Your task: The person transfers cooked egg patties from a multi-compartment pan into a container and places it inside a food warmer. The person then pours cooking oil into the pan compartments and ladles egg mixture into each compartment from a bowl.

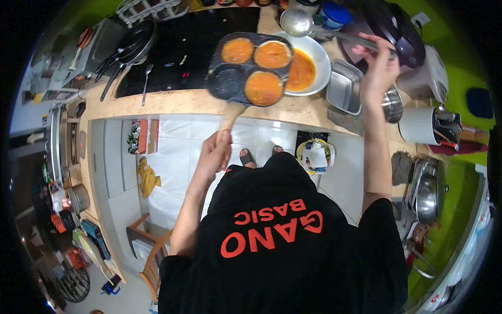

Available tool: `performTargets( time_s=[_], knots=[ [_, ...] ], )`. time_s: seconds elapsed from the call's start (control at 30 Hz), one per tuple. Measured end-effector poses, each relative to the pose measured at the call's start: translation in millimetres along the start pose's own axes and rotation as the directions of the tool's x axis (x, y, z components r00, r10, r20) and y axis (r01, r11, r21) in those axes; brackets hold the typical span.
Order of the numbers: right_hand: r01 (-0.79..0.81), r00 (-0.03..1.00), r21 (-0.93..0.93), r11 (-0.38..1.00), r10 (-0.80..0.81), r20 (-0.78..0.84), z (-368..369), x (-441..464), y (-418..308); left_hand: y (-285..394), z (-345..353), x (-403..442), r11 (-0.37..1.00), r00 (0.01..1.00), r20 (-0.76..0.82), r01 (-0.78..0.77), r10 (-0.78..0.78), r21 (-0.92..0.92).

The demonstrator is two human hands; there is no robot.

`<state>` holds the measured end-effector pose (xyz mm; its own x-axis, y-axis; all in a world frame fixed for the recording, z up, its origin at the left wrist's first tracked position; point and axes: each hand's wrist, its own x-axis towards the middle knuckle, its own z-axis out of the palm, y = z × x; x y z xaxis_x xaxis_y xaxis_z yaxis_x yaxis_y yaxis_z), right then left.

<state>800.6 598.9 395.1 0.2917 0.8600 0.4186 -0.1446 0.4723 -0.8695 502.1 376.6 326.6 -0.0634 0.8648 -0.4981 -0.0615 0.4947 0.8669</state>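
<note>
My left hand [215, 155] is wrapped around the wooden handle [230, 116] of a black four-well frying pan [247, 69]. Orange egg-like mixture [264, 88] fills three of its wells; the near-left well is bare and dark. The pan overlaps the cooktop's right end and the rim of a white bowl [323, 73], which holds more orange liquid [302, 71]. Closed around the handle of a metal ladle [296, 22], my right hand [377, 65] is at the upper right. The ladle's head is above the bowl's far rim, and its contents are unclear.
A black cooktop [172, 57] carries a fork [147, 83] and stacked pans [135, 44] at left. Right of the bowl are a rectangular steel container [344, 86], a dark rice cooker [387, 31] and a utensil holder [418, 126]. A wooden chair [151, 256] stands lower left.
</note>
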Motion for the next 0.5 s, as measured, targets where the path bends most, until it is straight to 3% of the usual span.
performTargets(
  time_s=[0.07, 0.13, 0.17, 0.23, 0.27, 0.33, 0.47, 0.5],
  knots=[
    [0.013, 1.000, -0.192, 0.981, -0.017, -0.020, -6.5, -20.4, 16.3, -8.5, -11.5, -2.3, 1.000, 0.999, -0.041, -0.005, 0.005, -0.004],
    [0.132, 0.991, -0.510, 0.850, -0.100, 0.090, -14.0, -44.1, 42.1, -12.8, -20.9, -6.8, 1.000, 0.999, -0.052, -0.015, 0.015, -0.004],
    [0.093, 0.994, -0.572, 0.815, -0.046, 0.096, -11.7, -54.9, 51.9, -16.6, -27.1, -9.2, 0.999, 0.997, -0.069, -0.038, 0.040, 0.031],
    [0.293, 0.954, -0.718, 0.631, -0.147, 0.260, -9.9, -69.6, 66.7, -22.9, -36.5, -14.5, 0.996, 0.994, -0.088, -0.058, 0.064, 0.068],
    [0.289, 0.955, -0.720, 0.631, -0.144, 0.258, -10.4, -74.3, 75.0, -25.6, -40.1, -17.2, 0.997, 0.990, -0.122, -0.061, 0.065, 0.036],
    [0.468, 0.883, -0.760, 0.451, -0.271, 0.383, -11.4, -79.0, 90.6, -31.1, -45.6, -21.2, 0.998, 0.983, -0.173, -0.066, 0.062, -0.015],
    [0.465, 0.885, -0.744, 0.480, -0.268, 0.380, -24.5, -88.9, 100.2, -40.0, -50.6, -23.4, 0.995, 0.976, -0.206, -0.081, 0.069, -0.051],
    [0.342, 0.939, -0.723, 0.601, -0.181, 0.293, -31.2, -94.9, 99.3, -41.8, -50.3, -23.6, 0.995, 0.977, -0.204, -0.077, 0.064, -0.056]
  ],
)
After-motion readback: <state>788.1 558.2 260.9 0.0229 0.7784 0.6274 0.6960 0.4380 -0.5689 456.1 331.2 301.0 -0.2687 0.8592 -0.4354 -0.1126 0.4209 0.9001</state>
